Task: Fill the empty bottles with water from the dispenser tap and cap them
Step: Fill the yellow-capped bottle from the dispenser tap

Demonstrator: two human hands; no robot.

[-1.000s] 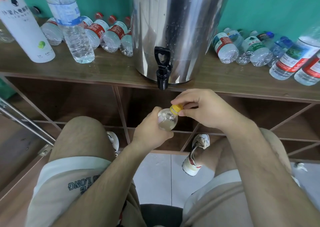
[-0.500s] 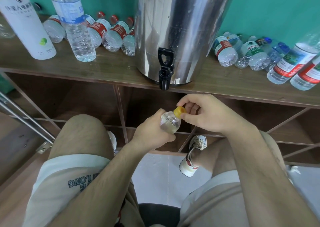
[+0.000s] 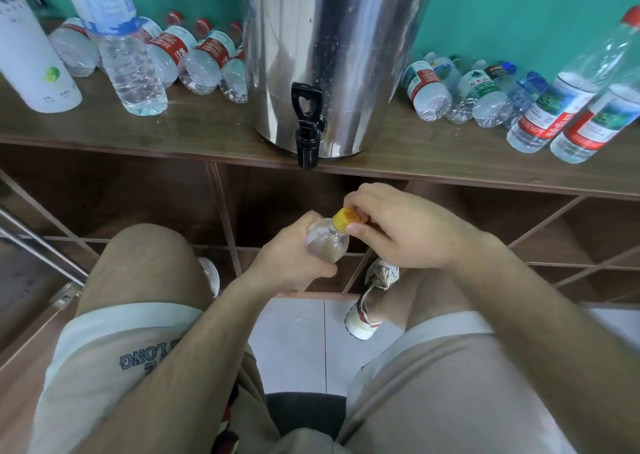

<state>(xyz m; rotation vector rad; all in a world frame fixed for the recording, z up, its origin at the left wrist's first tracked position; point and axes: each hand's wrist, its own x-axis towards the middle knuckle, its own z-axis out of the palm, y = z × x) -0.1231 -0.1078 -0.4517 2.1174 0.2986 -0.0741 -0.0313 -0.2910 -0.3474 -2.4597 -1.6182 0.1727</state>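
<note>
Below the tap [image 3: 306, 134], my right hand [image 3: 405, 231] pinches the yellow cap [image 3: 346, 218] between thumb and fingers, the cap sitting on the neck of the small clear bottle [image 3: 327, 244]. My left hand [image 3: 291, 256] wraps around the bottle's body, with its neck tilted rightward. Behind the tap stands the steel dispenser [image 3: 332, 37] on the wooden shelf [image 3: 190, 131]. Left of the tap lie red-labelled bottles [image 3: 201, 62]; right of it lie more bottles [image 3: 450, 89].

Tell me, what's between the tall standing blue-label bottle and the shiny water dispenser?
Red-labelled bottles lie on their sides there, on the wooden shelf between the tall bottle and the steel dispenser. The head view shows it.
</note>
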